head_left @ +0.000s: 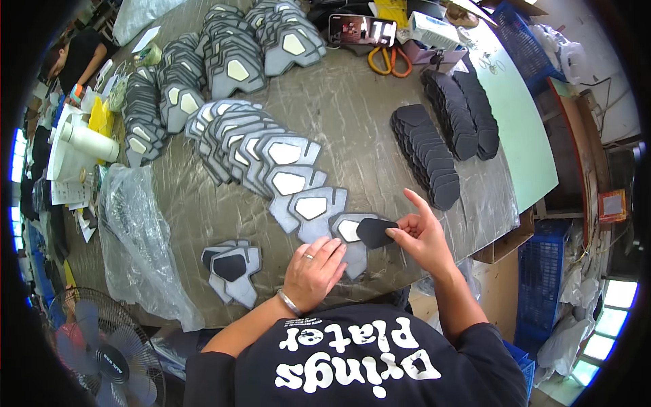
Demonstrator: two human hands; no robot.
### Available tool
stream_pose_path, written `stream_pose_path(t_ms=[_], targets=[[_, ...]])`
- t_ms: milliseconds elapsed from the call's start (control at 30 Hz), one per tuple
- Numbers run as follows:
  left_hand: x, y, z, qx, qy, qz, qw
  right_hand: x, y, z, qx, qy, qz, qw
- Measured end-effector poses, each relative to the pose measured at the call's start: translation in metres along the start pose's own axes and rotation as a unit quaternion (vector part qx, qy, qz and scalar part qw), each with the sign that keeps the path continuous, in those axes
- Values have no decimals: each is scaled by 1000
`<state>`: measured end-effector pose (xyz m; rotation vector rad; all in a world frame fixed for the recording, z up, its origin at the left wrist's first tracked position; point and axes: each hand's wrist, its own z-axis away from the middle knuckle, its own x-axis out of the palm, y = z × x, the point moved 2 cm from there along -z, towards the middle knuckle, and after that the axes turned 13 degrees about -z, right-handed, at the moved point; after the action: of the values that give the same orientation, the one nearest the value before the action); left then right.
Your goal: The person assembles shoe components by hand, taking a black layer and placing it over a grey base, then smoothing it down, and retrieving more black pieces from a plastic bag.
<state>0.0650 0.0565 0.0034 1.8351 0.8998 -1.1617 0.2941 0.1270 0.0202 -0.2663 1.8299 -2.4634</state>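
Right hand [424,237] pinches a black, flat, shield-shaped foam insert [376,232] between thumb and fingertips, index finger sticking up free. The insert hangs just over the white window of a grey foam frame piece [349,234], the nearest one in the row. Left hand [313,271], ring and metal bracelet on it, lies flat with fingers together, pressing down the lower end of that same grey piece; it grips nothing.

Step in hand, as I read it: seating the black insert into the frame's cut-out. Next move likely needs the insert's outline lined up with the window, then pressed flat while the left hand keeps the frame from sliding.

Left of that grey piece: two finished frames [232,268] with black centres, stacked. Up and left of it: a long overlapped row of unfilled grey frames [271,159], white centres showing. Up and right of it: two rows of spare black inserts [434,152]. Far beyond it: orange-handled scissors [390,60].
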Motion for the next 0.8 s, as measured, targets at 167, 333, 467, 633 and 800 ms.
stream_pose_path(t_ms=[167,333,467,633,800], targets=[[2,-1,3,-12,14,27,999,23,21,2,-8,15,55,998],[3,-1,6,-18,23,43,999,35,24,3,-41,16,122,991],[3,-2,4,-26,27,43,998,38,22,-3,-38,18,124,991],[2,-2,1,-15,18,25,999,39,18,-5,-40,29,153,987],[5,-1,2,-1,-15,-9,1000,38,21,-7,-45,30,167,985]])
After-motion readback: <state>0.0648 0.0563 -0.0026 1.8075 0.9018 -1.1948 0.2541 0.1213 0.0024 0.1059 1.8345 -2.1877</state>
